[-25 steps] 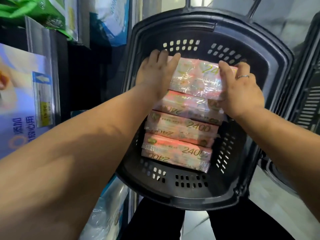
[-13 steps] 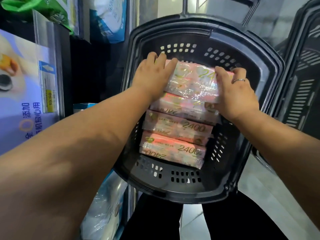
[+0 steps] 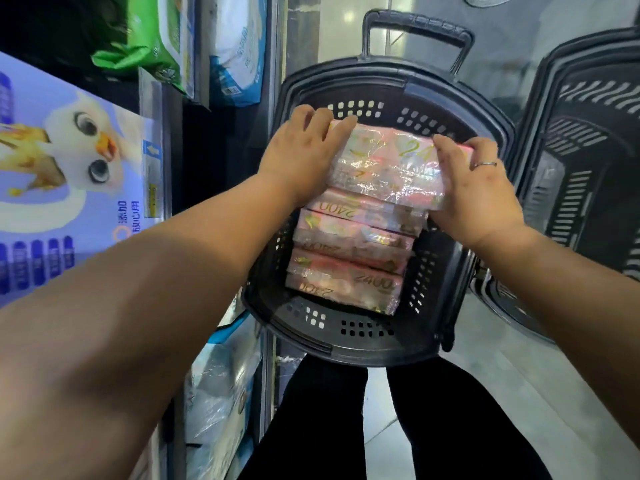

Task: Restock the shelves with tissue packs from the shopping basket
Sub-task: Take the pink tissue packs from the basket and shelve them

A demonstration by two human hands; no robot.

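Observation:
A black shopping basket [image 3: 356, 344] stands on the floor in front of me with a row of pink tissue packs marked 2400 inside. The far pink tissue pack [image 3: 391, 164] is raised above the others. My left hand [image 3: 298, 157] grips its left end and my right hand [image 3: 474, 192] grips its right end, a ring on one finger. Three more pink packs [image 3: 346, 275] stay packed side by side in the basket below it.
Store shelves run along my left: a purple pack with a cartoon bird [image 3: 69, 161], green [image 3: 156, 43] and blue-white packs [image 3: 239, 46] farther off, wrapped packs [image 3: 221, 386] low down. A second black basket [image 3: 588, 161] stands on the right. My legs are below.
Both hands have lifted the far tissue pack up out of the row, tilting it toward me. My view has shifted slightly, showing more of the basket handle.

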